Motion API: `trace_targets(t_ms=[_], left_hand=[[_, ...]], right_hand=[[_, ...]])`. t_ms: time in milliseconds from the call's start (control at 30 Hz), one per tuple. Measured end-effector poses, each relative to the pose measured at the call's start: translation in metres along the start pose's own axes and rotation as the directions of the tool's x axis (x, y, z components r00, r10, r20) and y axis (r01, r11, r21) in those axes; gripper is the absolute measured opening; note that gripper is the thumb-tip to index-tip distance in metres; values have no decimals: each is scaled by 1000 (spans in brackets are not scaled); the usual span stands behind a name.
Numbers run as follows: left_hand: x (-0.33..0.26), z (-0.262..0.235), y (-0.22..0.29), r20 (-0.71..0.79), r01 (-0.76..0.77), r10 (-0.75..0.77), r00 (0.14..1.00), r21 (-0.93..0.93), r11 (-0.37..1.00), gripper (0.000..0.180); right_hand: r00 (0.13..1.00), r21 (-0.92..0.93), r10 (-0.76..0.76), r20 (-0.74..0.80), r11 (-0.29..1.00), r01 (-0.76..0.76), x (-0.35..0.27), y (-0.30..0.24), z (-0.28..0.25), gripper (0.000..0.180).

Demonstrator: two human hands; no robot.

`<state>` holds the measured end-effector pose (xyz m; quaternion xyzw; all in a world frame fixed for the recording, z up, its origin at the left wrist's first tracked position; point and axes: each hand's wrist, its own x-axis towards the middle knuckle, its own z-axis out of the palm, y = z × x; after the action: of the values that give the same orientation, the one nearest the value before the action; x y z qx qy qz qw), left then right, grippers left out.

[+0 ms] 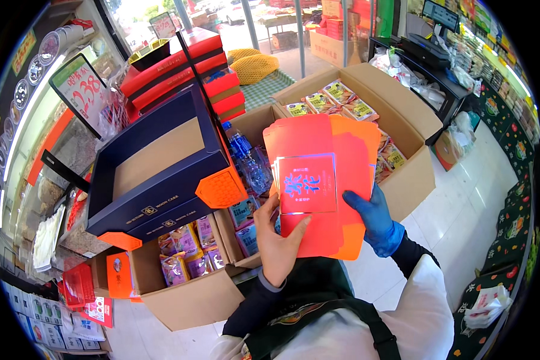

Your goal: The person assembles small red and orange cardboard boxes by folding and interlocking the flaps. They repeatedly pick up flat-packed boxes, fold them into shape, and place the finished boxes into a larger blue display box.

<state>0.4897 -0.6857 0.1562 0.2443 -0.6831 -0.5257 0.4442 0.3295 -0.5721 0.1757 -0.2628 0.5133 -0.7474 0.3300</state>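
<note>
In front of my chest I hold a fanned stack of flat red and orange cards (301,139), the top red one bearing a blue printed design in a thin frame. My bare left hand (277,245) grips the stack's lower left side, thumb on the front. On its right side, my blue-gloved right hand (378,221) clasps the stack, with its thumb on the front. The fingers behind the cards are hidden. To the left stands an open dark blue gift box (156,207) with a brown inside and orange hexagonal pieces at its front corners.
Open cartons surround the stack: one (411,195) holds yellow packets, another (189,303) purple packets. A clear bottle (255,171) with a blue label lies between. Red boxes (183,66) are piled behind the blue box. A glass display case lines the left; a black counter (450,90) stands right.
</note>
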Motion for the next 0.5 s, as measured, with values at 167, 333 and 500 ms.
trace_targets(t_ms=[167, 333, 500], left_hand=[[14, -6, -6, -57, 86, -89, 994, -57, 995, 58], [25, -10, -3, -2, 238, -239, 971, -44, 970, 47], [37, -3, 1, 163, 176, -153, 975, -134, 975, 25]], right_hand=[[998, -24, 59, 19, 998, -59, 16, -3, -3, 41], [998, 1, 17, 65, 1000, -17, 25, 6, -8, 42], [985, 185, 147, 88, 970, -161, 28, 1, -8, 43]])
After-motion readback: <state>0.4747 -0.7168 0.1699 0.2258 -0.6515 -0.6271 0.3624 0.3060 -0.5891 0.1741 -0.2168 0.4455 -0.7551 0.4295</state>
